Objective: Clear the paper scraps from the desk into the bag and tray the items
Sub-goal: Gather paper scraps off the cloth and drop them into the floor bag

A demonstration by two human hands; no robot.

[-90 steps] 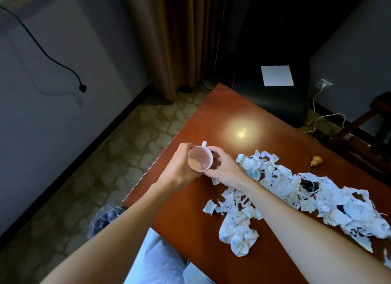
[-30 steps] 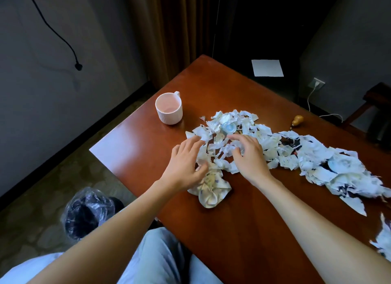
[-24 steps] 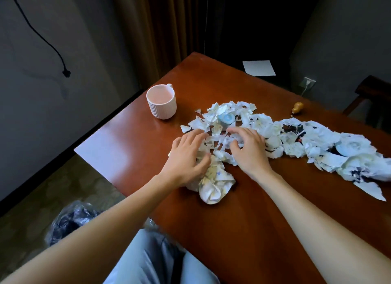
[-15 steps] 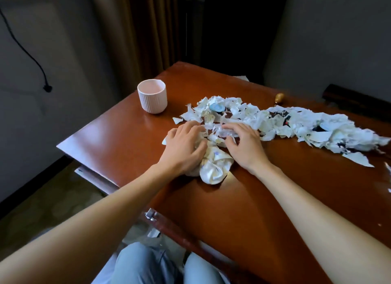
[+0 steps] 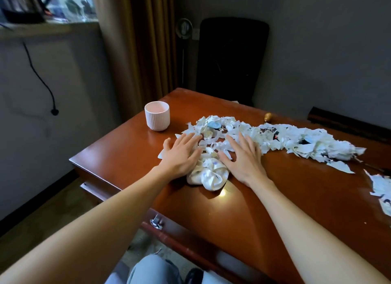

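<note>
A long heap of torn white paper scraps (image 5: 281,138) runs across the reddish wooden desk (image 5: 264,201). At its near end lies a crumpled wad of paper (image 5: 208,174). My left hand (image 5: 181,154) lies flat, fingers spread, on the scraps left of the wad. My right hand (image 5: 243,156) lies flat on the scraps to the wad's right. Neither hand grips anything. A pink ribbed mug (image 5: 157,118) stands upright near the desk's far left corner, apart from the scraps. The bag and the tray are out of view.
A small yellowish pear-shaped object (image 5: 268,117) sits at the far desk edge. More scraps (image 5: 380,188) lie at the right. A black chair (image 5: 230,59) stands behind the desk, a brown curtain (image 5: 146,50) at its left. A drawer handle (image 5: 156,222) shows below the desk's near edge.
The mug was set down on the desk and both hands moved onto the scraps. My view has tilted upward, so the bagged bin on the floor has left the picture. My fingers have spread flatter.
</note>
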